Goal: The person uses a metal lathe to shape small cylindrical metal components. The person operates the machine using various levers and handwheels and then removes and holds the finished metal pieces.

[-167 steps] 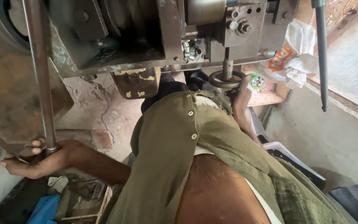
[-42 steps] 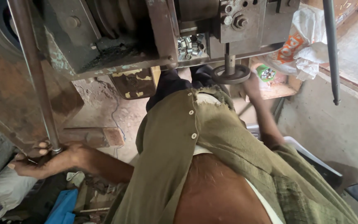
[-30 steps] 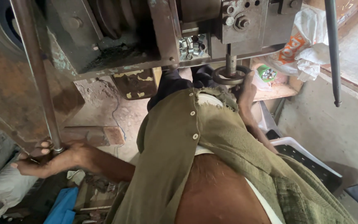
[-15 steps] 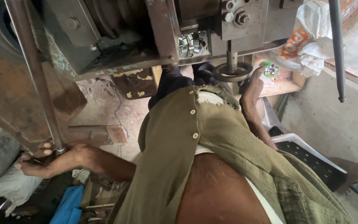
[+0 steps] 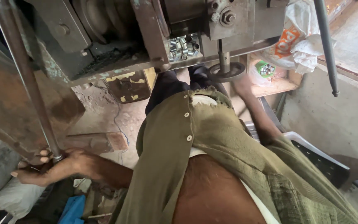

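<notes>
Landmark: the grey machine body [image 5: 117, 37] overhead; every place below is given from it.
My left hand [image 5: 48, 168]: low and far to my left of the machine, down near the floor. My fingers [image 5: 43, 154] are curled close around the foot of the long steel lever rod [image 5: 25, 79], thumb side pressed to it, so this hand is closed on the rod.
Lever rod: slants from the machine's upper left corner down to my left hand, in front of the rusty brown plate [image 5: 9, 112].
My right hand [image 5: 242, 85]: reached up just under the machine's right side, right by the round disc [image 5: 226, 72] on the short vertical spindle. The hand is blurred and partly behind my shirt collar, so I cannot tell how far my fingers are spread or whether they grip anything.
Small metal pieces [image 5: 183, 46]: a shiny heap in a recess of the machine, just left of the spindle.
My shirt [image 5: 195, 145]: olive green, buttoned, below the machine, filling the middle.
Second rod [image 5: 326, 45]: hangs at the machine's far right, apart from both hands.
Plastic bags [image 5: 299, 41]: on the wooden shelf behind the machine's right end.
</notes>
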